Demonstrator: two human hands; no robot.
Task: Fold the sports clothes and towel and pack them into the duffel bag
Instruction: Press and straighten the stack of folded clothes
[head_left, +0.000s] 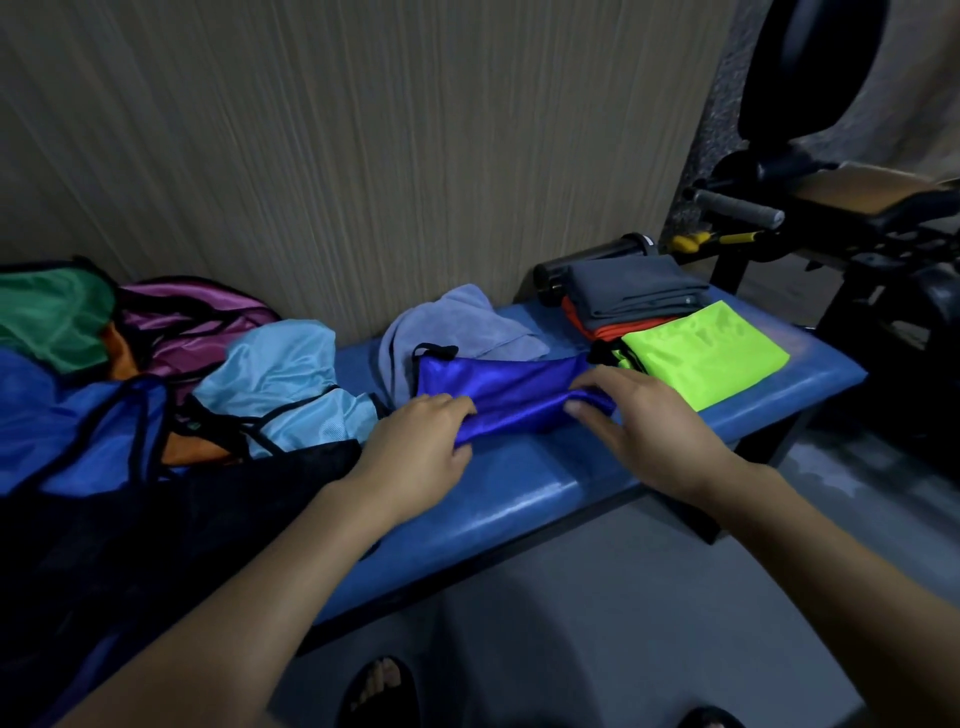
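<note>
The folding step was in hand: the left hand (415, 447) and the right hand (641, 421) each held in its grip one end of the royal-blue garment (511, 392), at the middle of the blue counter (519, 499). Next, I judge, the fold needed closing and flattening, then stacking at 2 o'clock beside the neon-green piece (711, 353). Unfolded clothes lay at 9 o'clock, against a striped wall (363, 156); gym equipment (831, 208) stood at 2 o'clock.
</note>
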